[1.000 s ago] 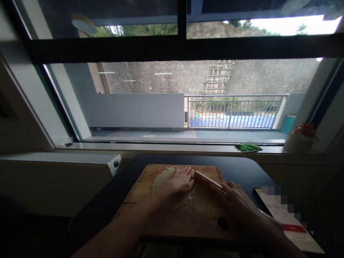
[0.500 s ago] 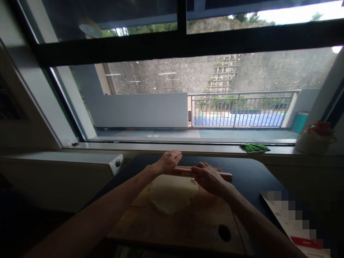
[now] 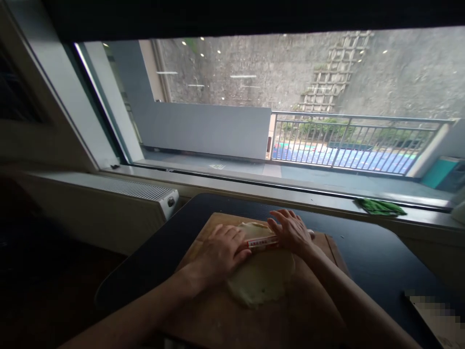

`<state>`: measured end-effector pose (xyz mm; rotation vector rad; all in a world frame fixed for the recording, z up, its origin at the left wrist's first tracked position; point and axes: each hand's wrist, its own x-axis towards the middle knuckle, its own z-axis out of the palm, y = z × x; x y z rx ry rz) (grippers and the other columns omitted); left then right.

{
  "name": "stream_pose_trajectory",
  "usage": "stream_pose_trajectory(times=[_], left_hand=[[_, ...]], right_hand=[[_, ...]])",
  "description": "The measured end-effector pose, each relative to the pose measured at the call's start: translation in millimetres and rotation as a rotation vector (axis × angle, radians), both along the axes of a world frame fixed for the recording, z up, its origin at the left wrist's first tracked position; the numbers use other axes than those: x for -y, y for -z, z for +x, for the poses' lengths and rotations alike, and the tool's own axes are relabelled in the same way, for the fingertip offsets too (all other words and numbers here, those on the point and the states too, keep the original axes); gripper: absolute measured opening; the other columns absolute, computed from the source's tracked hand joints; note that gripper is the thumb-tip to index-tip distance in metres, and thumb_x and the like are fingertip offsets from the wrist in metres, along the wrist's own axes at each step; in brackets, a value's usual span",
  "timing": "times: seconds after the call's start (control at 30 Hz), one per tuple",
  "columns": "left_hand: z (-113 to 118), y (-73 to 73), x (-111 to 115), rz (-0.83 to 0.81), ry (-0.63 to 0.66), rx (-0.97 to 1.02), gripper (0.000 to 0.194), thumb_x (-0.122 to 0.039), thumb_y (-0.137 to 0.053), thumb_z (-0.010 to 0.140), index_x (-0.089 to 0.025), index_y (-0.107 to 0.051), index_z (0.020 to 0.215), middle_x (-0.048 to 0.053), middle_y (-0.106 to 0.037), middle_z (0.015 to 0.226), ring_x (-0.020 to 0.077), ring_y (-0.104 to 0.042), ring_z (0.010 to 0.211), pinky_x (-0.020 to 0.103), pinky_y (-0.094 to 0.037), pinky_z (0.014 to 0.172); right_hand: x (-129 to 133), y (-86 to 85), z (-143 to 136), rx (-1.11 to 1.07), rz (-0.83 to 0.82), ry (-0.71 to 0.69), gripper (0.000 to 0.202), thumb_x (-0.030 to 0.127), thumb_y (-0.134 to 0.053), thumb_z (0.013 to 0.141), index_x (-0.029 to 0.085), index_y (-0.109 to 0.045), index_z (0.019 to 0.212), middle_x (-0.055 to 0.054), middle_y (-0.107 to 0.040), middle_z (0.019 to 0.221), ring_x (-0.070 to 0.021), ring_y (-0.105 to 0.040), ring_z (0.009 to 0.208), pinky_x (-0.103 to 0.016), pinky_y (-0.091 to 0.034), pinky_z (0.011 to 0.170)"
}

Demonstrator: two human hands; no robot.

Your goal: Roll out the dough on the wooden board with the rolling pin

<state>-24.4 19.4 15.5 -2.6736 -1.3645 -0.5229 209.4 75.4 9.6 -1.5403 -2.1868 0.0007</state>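
Note:
A rolling pin (image 3: 262, 242) with a red and white printed label lies across a flat sheet of pale dough (image 3: 259, 281). My left hand (image 3: 224, 247) rests on the pin's left part, palm down, with its fingers stretched forward. On the right part lies the palm of my right hand (image 3: 290, 231), its fingers raised and spread. Dough shows on both the near and far sides of the pin. Beneath it is a wooden board (image 3: 205, 231), partly hidden by my arms.
The board sits on a dark table (image 3: 366, 252) with rounded corners. Beyond it are a window sill with a green cloth (image 3: 381, 207) and a white radiator (image 3: 127, 194) at the left. A pale flat item (image 3: 432, 315) lies at the lower right.
The pin has come from the dough's far edge back over the dough, towards me, with both hands on it. My right fingers have lifted and spread. The view has tilted down and turned left.

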Motion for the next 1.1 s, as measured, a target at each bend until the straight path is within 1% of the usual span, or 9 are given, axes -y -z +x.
stream_pose_trajectory(times=[0.17,0.23,0.3,0.47,0.53,0.73,0.8,1.0,1.1], left_hand=[[-7,-4.1,-16,-0.004,-0.002,0.043,0.031,-0.040,-0.039,0.091,-0.022,-0.059,0.107,0.005,-0.061,0.105,0.0220,-0.052,0.101,0.041,-0.032,0.095],[-8,-5.4,-17,0.011,-0.036,0.060,0.030,-0.039,-0.039,0.091,-0.022,-0.060,0.103,0.006,-0.061,0.105,0.0222,-0.051,0.101,0.042,-0.030,0.096],[-9,-6.4,-11,0.007,-0.048,0.076,0.027,-0.037,-0.041,0.091,-0.021,-0.060,0.101,0.006,-0.060,0.103,0.0222,-0.051,0.101,0.043,-0.029,0.097],[-9,-5.2,5,-0.048,0.007,0.137,0.021,-0.033,-0.047,0.088,-0.022,-0.057,0.103,0.004,-0.060,0.100,0.0215,-0.051,0.097,0.042,-0.032,0.095],[-11,-3.8,2,-0.048,0.004,0.149,0.022,-0.036,-0.049,0.087,-0.021,-0.058,0.101,0.004,-0.059,0.099,0.0219,-0.050,0.096,0.041,-0.034,0.093],[-17,2.6,-25,0.058,-0.144,0.183,0.024,-0.030,-0.038,0.093,-0.020,-0.060,0.093,0.004,-0.058,0.093,0.0202,-0.049,0.094,0.044,-0.030,0.095],[-17,4.5,-25,0.073,-0.156,0.185,0.025,-0.028,-0.036,0.093,-0.021,-0.060,0.095,0.004,-0.058,0.090,0.0196,-0.049,0.092,0.044,-0.029,0.096],[-16,3.6,-13,0.039,-0.174,0.166,0.024,-0.035,-0.044,0.090,-0.023,-0.059,0.103,0.004,-0.055,0.086,0.0194,-0.050,0.083,0.040,-0.037,0.083],[-17,5.2,-18,0.061,-0.194,0.176,0.023,-0.036,-0.045,0.090,-0.023,-0.060,0.100,0.004,-0.055,0.084,0.0192,-0.050,0.082,0.039,-0.036,0.081]], right_hand=[[-63,-2.4,-32,0.031,-0.010,0.001,0.045,0.052,-0.027,0.090,0.026,-0.051,0.119,-0.006,-0.054,0.117,-0.0223,-0.044,0.108,-0.038,-0.031,0.091],[-75,-3.8,-38,0.044,-0.028,-0.017,0.046,0.052,-0.026,0.091,0.025,-0.052,0.118,-0.007,-0.055,0.116,-0.0220,-0.046,0.106,-0.038,-0.032,0.090],[-70,-4.4,-36,0.059,-0.034,-0.052,0.046,0.051,-0.024,0.091,0.025,-0.050,0.120,-0.007,-0.054,0.118,-0.0209,-0.046,0.107,-0.036,-0.033,0.090],[-27,-2.8,-14,0.139,-0.038,-0.244,0.041,0.049,-0.030,0.091,0.029,-0.051,0.120,-0.002,-0.056,0.118,-0.0183,-0.042,0.113,-0.034,-0.031,0.093],[-30,-2.6,-14,0.153,-0.044,-0.283,0.041,0.049,-0.029,0.091,0.029,-0.054,0.118,-0.002,-0.057,0.116,-0.0193,-0.042,0.113,-0.035,-0.030,0.094],[-109,-4.2,-61,0.104,-0.091,-0.229,0.045,0.047,-0.023,0.093,0.026,-0.060,0.106,-0.004,-0.064,0.102,-0.0190,-0.051,0.103,-0.033,-0.036,0.086],[-119,-4.0,-68,0.093,-0.086,-0.229,0.045,0.045,-0.023,0.093,0.024,-0.060,0.105,-0.005,-0.064,0.100,-0.0187,-0.052,0.101,-0.032,-0.036,0.086],[-58,-4.9,-36,0.147,-0.046,-0.368,0.041,0.047,-0.030,0.091,0.026,-0.055,0.117,-0.004,-0.059,0.113,-0.0195,-0.044,0.111,-0.035,-0.032,0.093],[-54,-7.1,-35,0.232,-0.103,-0.364,0.041,0.044,-0.026,0.093,0.030,-0.058,0.113,-0.002,-0.060,0.111,-0.0195,-0.043,0.112,-0.036,-0.031,0.093]])
